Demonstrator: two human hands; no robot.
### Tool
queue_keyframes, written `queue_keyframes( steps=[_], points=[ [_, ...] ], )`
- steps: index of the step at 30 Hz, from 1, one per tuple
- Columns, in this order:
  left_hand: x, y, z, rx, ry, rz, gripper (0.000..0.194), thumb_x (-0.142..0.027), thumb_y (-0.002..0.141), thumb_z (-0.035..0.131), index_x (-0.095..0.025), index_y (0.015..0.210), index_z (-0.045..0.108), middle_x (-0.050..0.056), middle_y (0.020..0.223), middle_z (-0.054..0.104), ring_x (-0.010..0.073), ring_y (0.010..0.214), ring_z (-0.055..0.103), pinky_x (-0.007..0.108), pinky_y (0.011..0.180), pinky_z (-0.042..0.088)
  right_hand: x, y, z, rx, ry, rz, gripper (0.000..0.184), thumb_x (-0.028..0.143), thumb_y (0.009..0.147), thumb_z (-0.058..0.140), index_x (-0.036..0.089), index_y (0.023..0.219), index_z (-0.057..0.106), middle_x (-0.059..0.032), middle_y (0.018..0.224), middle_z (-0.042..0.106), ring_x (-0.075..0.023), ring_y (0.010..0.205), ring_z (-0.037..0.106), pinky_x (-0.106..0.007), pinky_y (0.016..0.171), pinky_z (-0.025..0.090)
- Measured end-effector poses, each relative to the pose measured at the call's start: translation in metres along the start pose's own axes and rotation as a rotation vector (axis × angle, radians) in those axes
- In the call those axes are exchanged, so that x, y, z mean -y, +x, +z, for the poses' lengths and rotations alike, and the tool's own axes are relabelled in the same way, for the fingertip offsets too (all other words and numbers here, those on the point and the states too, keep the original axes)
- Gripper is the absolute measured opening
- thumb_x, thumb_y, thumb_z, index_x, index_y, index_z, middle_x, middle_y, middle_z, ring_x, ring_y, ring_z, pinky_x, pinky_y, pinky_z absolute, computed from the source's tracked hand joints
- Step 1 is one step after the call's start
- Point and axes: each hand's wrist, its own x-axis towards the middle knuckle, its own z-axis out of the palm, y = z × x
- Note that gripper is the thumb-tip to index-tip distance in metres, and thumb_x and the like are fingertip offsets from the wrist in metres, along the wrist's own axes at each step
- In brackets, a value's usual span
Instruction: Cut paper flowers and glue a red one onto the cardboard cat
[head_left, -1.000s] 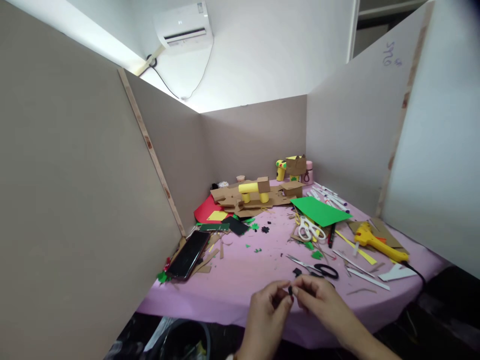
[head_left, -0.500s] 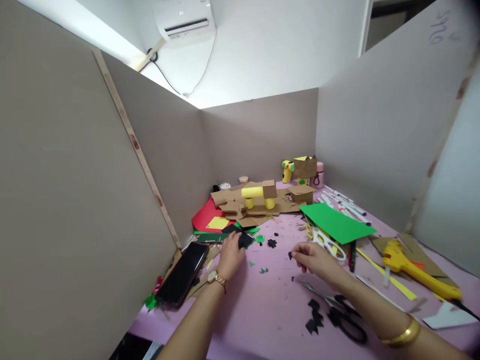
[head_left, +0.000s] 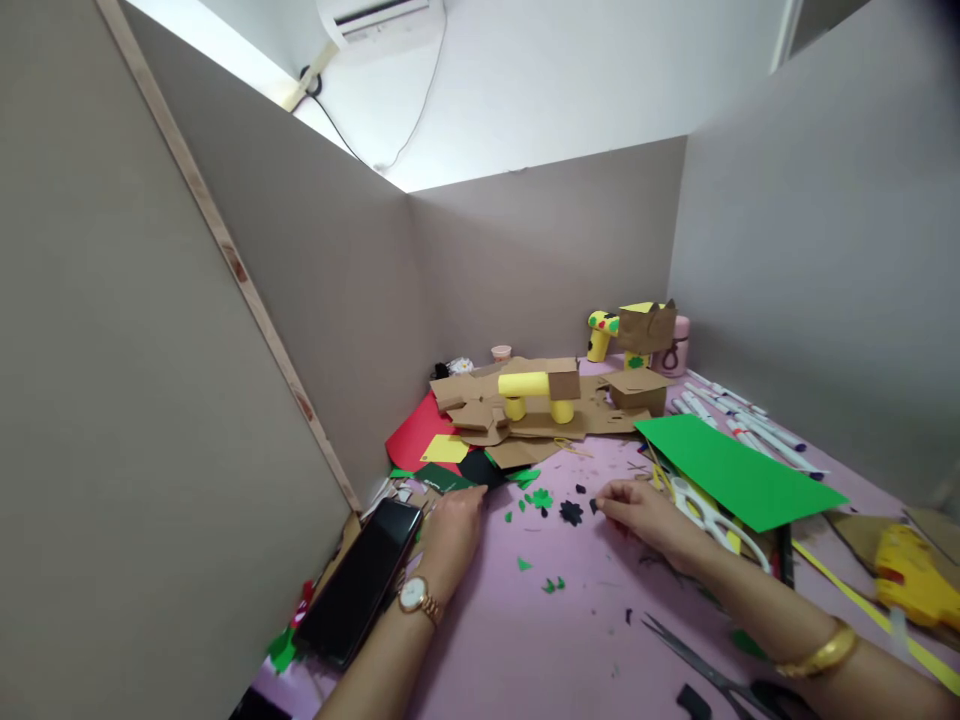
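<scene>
My right hand (head_left: 634,508) pinches a small black paper scrap (head_left: 593,506) between thumb and fingertips, just right of a black paper flower (head_left: 571,513). Beside that lie a green paper flower (head_left: 541,498) and small green and black bits. My left hand (head_left: 454,525) rests low over the table, right of a dark phone (head_left: 364,580); its fingers point down and are mostly hidden. Just beyond it are a dark green piece (head_left: 444,479) and black paper (head_left: 480,467). Dark-handled scissors (head_left: 701,660) lie below my right forearm.
A yellow-and-cardboard figure (head_left: 529,385) stands on cardboard sheets at the back, with a spotted yellow figure (head_left: 602,335) farther off. On the right are a green sheet (head_left: 739,470), white scissors (head_left: 716,520), markers (head_left: 757,430) and a yellow glue gun (head_left: 915,575). Grey partitions (head_left: 547,250) surround the table.
The view has shifted, so the table things sit farther right. My left hand has drawn back from the black paper. My right hand, still pinching the scrap, is closer to the black flower.
</scene>
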Motion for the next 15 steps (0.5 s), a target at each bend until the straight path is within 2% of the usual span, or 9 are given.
queue_keyframes(
  steps=[3,6,8,11,13,15],
  points=[
    [0.011,0.001,0.002,-0.06,0.04,-0.011,0.037,-0.004,0.085,0.038,-0.012,0.11,0.064,0.015,0.113,0.067,0.0276,0.11,0.058,0.043,0.099,0.036,0.0,0.007,0.0,-0.015,0.023,-0.012,0.02,0.018,0.082,0.051,0.018,0.062,0.054,0.009,0.039,0.044,-0.0068,0.034,0.037,-0.019,0.037,0.025],
    [0.019,0.002,0.004,-0.109,0.064,-0.034,0.037,-0.001,0.081,0.041,-0.008,0.108,0.065,0.02,0.121,0.061,0.0328,0.116,0.052,0.05,0.1,0.033,-0.001,0.011,0.0,-0.024,0.035,-0.008,0.018,0.023,0.077,0.052,0.018,0.06,0.053,0.0078,0.037,0.046,-0.0072,0.033,0.035,-0.019,0.037,0.024],
    [0.015,0.001,0.003,-0.164,0.049,-0.038,0.038,-0.001,0.081,0.041,-0.008,0.111,0.063,0.021,0.126,0.056,0.0332,0.118,0.049,0.05,0.099,0.035,-0.001,0.013,0.0,-0.029,0.039,-0.007,0.016,0.025,0.074,0.053,0.019,0.06,0.053,0.0075,0.038,0.046,-0.0074,0.033,0.034,-0.02,0.037,0.023],
    [-0.009,-0.003,-0.001,-0.248,-0.149,0.008,0.033,-0.007,0.083,0.042,-0.013,0.107,0.065,0.014,0.117,0.063,0.0267,0.108,0.056,0.042,0.094,0.041,0.002,0.01,0.0,-0.027,0.041,-0.023,0.015,0.028,0.072,0.054,0.019,0.06,0.054,0.0073,0.04,0.046,-0.008,0.035,0.036,-0.02,0.038,0.024],
    [-0.033,-0.003,-0.006,-0.177,-0.352,0.053,0.028,-0.013,0.085,0.045,-0.017,0.104,0.065,0.009,0.105,0.069,0.0221,0.098,0.06,0.035,0.088,0.046,0.005,0.007,0.0,-0.022,0.039,-0.045,0.015,0.029,0.071,0.055,0.019,0.06,0.055,0.007,0.042,0.046,-0.0088,0.038,0.039,-0.021,0.039,0.026],
    [-0.054,0.0,-0.009,-0.04,-0.484,0.069,0.023,-0.019,0.086,0.047,-0.02,0.099,0.067,0.005,0.096,0.071,0.0191,0.089,0.063,0.03,0.081,0.049,0.007,0.003,-0.001,-0.024,0.031,-0.069,0.016,0.031,0.071,0.055,0.019,0.06,0.055,0.007,0.044,0.046,-0.0097,0.04,0.041,-0.021,0.041,0.029]
  ],
)
